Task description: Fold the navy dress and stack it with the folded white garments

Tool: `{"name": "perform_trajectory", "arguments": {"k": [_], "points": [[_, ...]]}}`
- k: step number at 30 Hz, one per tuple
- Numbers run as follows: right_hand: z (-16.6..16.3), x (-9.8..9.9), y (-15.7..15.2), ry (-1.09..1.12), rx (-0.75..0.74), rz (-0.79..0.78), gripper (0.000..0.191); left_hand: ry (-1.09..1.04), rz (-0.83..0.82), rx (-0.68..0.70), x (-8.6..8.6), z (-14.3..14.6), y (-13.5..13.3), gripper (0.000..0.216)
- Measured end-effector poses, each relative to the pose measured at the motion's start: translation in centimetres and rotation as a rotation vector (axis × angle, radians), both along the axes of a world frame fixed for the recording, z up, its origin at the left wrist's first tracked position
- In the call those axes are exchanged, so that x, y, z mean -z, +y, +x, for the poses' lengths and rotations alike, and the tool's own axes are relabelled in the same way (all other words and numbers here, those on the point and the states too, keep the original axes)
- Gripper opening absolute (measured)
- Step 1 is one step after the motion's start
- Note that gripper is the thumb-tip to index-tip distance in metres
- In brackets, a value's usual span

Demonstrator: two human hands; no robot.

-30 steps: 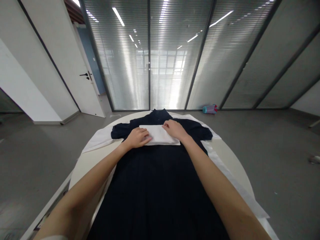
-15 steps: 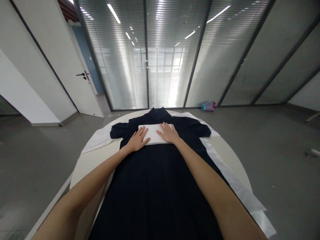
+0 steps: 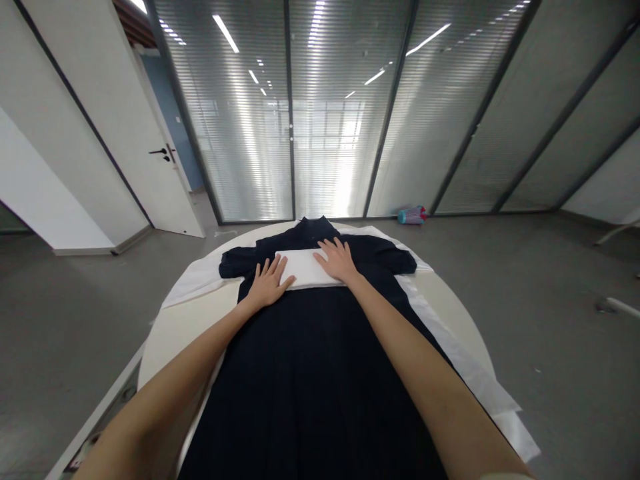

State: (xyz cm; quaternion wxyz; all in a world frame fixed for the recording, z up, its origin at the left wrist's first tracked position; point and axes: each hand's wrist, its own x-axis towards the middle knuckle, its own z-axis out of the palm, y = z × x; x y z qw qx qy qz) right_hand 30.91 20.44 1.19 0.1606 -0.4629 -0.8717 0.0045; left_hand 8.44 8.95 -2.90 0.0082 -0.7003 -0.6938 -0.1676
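Observation:
A dark navy short-sleeved garment (image 3: 310, 360) with a collar lies spread out, its collar at the far side and its lower part towards me. Across its chest rests a white folded cloth (image 3: 306, 270), flat and rectangular. My left hand (image 3: 269, 283) lies with fingers spread at the cloth's left end, partly on the dark fabric. On the right end of the cloth, my right hand (image 3: 337, 260) is flat and open, its fingertips reaching past the far edge. Beneath the dark garment, a white cloth (image 3: 195, 280) shows on both sides.
The garments lie on a round cream table (image 3: 175, 333). A blue and pink bin-like object (image 3: 411, 215) lies on the floor by the glass partition (image 3: 330, 160). At the left, a white door (image 3: 160, 173) stands ajar. A pale furniture leg (image 3: 620, 307) shows at the right.
My left hand has shifted slightly left towards the cloth's edge. My right hand has slid a little away from me, its fingers now further over the far edge. The view has turned slightly.

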Motion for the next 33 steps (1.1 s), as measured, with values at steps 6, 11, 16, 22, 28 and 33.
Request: {"name": "perform_trajectory", "arguments": {"k": [6,11,16,22,28,33], "points": [[-3.4,1.1,0.3,-0.047,-0.019,-0.096,0.066,-0.002,-0.007,-0.011,0.7,-2.1,0.9,0.077],[-6.7,1.1,1.8,-0.03,-0.008,-0.114,0.067,-0.002,-0.009,0.0,0.4,-5.8,2.5,0.075],[-8.9,1.2,3.0,-0.021,-0.026,-0.107,0.066,-0.026,-0.036,-0.019,0.3,-7.7,3.6,0.075],[-8.6,-1.6,4.6,-0.146,-0.016,-0.182,0.084,-0.19,0.058,0.057,0.9,-8.7,3.8,0.062],[-7.1,-6.1,5.8,-0.255,-0.078,-0.62,0.094,-0.536,0.258,0.035,1.0,-9.6,4.3,0.07],[-5.1,-6.1,4.5,-0.05,-0.08,-0.815,0.078,-0.553,0.169,-0.002,0.5,-9.5,4.3,0.077]]}}
